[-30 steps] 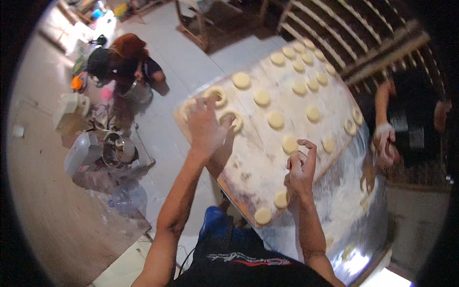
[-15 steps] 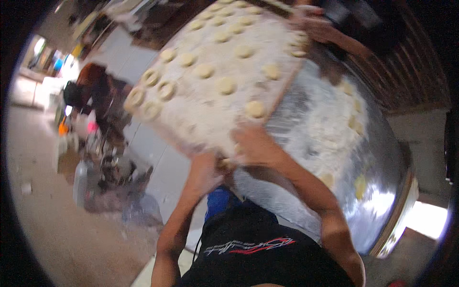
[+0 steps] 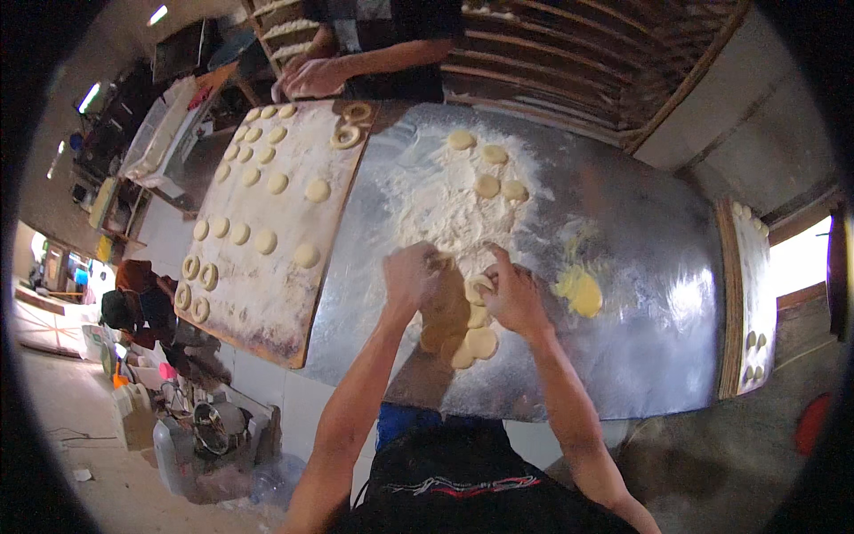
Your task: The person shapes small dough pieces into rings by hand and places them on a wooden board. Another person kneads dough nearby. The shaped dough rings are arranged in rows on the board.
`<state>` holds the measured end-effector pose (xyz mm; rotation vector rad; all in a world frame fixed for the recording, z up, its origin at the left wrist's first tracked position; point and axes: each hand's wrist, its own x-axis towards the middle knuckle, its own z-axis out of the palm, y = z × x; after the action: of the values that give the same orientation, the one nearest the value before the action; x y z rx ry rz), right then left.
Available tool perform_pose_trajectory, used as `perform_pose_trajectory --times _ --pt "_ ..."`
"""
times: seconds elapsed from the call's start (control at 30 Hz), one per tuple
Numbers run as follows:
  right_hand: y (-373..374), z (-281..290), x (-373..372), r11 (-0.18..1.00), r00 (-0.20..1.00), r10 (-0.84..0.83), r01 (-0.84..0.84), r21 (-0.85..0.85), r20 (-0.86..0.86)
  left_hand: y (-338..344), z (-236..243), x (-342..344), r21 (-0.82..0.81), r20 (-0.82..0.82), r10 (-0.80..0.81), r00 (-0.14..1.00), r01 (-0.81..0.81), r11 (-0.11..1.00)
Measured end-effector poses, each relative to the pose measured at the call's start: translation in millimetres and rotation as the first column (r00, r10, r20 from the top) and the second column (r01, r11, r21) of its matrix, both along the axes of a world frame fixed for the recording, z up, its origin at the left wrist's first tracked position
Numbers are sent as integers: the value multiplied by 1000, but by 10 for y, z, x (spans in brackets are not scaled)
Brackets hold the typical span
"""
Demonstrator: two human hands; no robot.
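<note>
Over the floured metal table [image 3: 640, 356], my right hand [image 3: 516, 294] pinches a pale dough ring [image 3: 477, 289]. My left hand [image 3: 412, 278] is curled just left of it, at the edge of the flour; what its fingers hold, if anything, is hidden. Close below my hands lie several flat dough rounds [image 3: 480, 343], some overlapping and partly in shadow. Farther up, more dough rounds [image 3: 487, 185] rest in the loose white flour [image 3: 427, 200]. To the left, a floured wooden board [image 3: 285, 325] carries rows of dough rounds, with dough rings [image 3: 201, 310] at its near-left corner and far right corner.
A yellow smear [image 3: 583, 292] marks the table right of my hands. Across the table stands another person, whose hands [image 3: 311, 78] are by the board's far end. Wooden racks [image 3: 551, 62] stand behind. Stacked boards [image 3: 729, 303] edge the right side; jugs [image 3: 173, 454] sit on the floor at left.
Both hands have let go of the floured board, which now lies on the table's left. My hands have moved to the dough by the flour, and my right hand has taken a ring.
</note>
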<state>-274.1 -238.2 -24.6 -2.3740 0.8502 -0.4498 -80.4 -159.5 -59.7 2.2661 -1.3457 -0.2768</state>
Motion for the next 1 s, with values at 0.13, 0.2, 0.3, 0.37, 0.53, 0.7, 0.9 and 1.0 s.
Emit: perform_pose_trajectory --times 0.13,0.2,0.3,0.37,0.53,0.7,0.9,1.0 --pt "69 83 73 873 898 -389 288 394 204 247 231 -221 -291 -813 -51 579 -330 898" --pt "124 132 100 890 890 -237 39 455 389 393 445 -370 -226 -841 -7 541 -340 913" --pt "223 155 190 782 890 -111 -196 592 442 534 716 -496 -231 -892 -51 449 -356 905" --pt "301 159 286 673 906 -151 -200 712 396 580 799 -510 -148 -891 63 450 -419 896" --pt "561 343 576 464 862 -134 -381 799 489 821 853 -211 -315 -885 -194 423 -240 918" --pt "754 518 884 710 957 79 -250 658 278 1100 1005 281 -274 -588 -103 803 -77 959" --pt "936 319 1383 973 951 29 -97 208 308 1150 840 741 -241 -516 -177 838 56 969" --pt "912 295 1481 842 991 -53 -21 539 122 1327 761 865 -271 -758 -254 601 63 960"
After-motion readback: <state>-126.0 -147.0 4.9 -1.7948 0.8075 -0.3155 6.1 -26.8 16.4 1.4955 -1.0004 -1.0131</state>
